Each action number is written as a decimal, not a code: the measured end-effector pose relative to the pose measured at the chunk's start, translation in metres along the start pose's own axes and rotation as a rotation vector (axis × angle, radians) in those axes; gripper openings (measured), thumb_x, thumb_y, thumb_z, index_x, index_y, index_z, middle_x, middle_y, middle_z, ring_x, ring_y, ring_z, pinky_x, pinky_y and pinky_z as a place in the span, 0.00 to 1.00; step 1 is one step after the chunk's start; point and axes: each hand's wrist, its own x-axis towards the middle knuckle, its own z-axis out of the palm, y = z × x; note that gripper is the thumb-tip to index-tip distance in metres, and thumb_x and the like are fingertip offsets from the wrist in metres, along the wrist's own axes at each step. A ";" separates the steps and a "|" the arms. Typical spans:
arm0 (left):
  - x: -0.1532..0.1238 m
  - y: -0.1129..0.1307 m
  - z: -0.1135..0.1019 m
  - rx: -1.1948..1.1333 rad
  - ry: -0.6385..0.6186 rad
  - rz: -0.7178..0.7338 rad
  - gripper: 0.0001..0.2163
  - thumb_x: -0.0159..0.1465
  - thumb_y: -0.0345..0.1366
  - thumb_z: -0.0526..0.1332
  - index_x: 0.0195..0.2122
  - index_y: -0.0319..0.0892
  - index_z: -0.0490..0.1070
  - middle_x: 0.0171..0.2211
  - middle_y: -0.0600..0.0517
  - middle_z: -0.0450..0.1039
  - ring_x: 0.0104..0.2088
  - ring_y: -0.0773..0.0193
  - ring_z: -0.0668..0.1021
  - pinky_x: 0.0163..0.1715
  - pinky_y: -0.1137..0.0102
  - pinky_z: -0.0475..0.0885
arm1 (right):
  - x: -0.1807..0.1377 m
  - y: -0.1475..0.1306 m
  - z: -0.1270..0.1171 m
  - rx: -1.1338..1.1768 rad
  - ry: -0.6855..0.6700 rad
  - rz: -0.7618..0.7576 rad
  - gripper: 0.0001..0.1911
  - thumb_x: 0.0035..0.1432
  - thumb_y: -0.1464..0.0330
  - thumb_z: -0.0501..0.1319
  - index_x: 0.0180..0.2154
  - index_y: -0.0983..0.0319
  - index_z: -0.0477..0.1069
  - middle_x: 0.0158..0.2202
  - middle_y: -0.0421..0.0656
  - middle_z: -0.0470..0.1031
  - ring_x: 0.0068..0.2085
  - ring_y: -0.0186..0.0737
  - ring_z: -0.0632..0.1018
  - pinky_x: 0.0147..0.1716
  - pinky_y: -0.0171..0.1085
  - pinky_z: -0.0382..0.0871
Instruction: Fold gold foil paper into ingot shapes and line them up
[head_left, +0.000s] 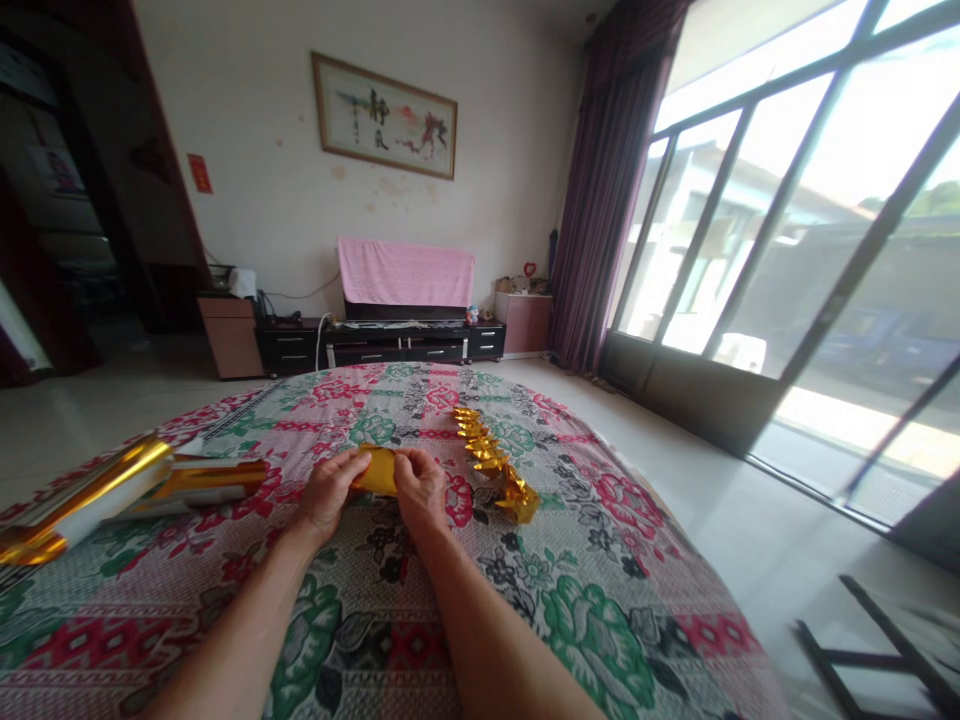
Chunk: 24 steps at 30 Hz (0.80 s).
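Note:
A piece of gold foil paper (377, 471) is stretched between my two hands, just over the flowered tablecloth (322, 640). My left hand (328, 492) pinches its left end between thumb and fingers. At the right end, my right hand (420, 488) grips it the same way. Right of my right hand, a row of folded gold foil pieces (487, 455) runs away from me across the cloth. The nearest of these is the largest in view. My fingers hide both ends of the paper I hold.
Rolled gold foil sheets (97, 495) lie at the left of the round table. Beyond it stand a low black cabinet (405, 347) and a screen under a pink cloth (405, 270). A dark-framed stool or chair (870, 655) is at the lower right, near glass doors (780, 250).

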 end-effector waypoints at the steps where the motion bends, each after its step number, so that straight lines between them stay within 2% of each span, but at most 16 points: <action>1: 0.001 -0.002 -0.001 -0.026 -0.052 -0.011 0.11 0.46 0.39 0.65 0.29 0.40 0.72 0.23 0.54 0.74 0.23 0.64 0.74 0.25 0.72 0.69 | 0.000 -0.001 0.000 0.010 -0.004 0.003 0.13 0.49 0.64 0.55 0.31 0.65 0.72 0.25 0.40 0.73 0.26 0.33 0.71 0.26 0.30 0.66; 8: 0.006 -0.009 -0.007 -0.057 -0.111 -0.001 0.15 0.46 0.40 0.65 0.33 0.38 0.73 0.24 0.54 0.74 0.24 0.65 0.74 0.25 0.72 0.68 | 0.001 -0.002 -0.002 0.065 -0.027 0.032 0.13 0.48 0.62 0.55 0.32 0.64 0.72 0.26 0.39 0.74 0.27 0.34 0.72 0.26 0.30 0.67; 15: 0.006 -0.009 -0.006 -0.053 -0.083 0.005 0.12 0.47 0.41 0.65 0.29 0.39 0.73 0.22 0.55 0.73 0.23 0.66 0.74 0.26 0.72 0.67 | 0.000 -0.003 -0.001 0.103 -0.099 -0.005 0.14 0.46 0.66 0.56 0.37 0.64 0.70 0.31 0.40 0.75 0.30 0.35 0.74 0.30 0.32 0.68; 20: 0.008 -0.013 -0.007 -0.020 -0.094 0.035 0.12 0.48 0.40 0.65 0.30 0.38 0.73 0.24 0.53 0.74 0.26 0.65 0.74 0.28 0.72 0.68 | 0.001 -0.003 -0.002 0.076 -0.054 -0.013 0.14 0.47 0.65 0.55 0.36 0.65 0.70 0.29 0.40 0.74 0.29 0.34 0.73 0.29 0.31 0.67; 24: 0.006 -0.010 -0.007 -0.028 -0.036 -0.003 0.15 0.48 0.39 0.64 0.36 0.39 0.73 0.29 0.51 0.75 0.28 0.64 0.75 0.23 0.74 0.68 | 0.005 0.003 -0.003 0.009 0.026 -0.031 0.15 0.48 0.64 0.55 0.37 0.64 0.70 0.28 0.39 0.74 0.29 0.34 0.72 0.30 0.31 0.67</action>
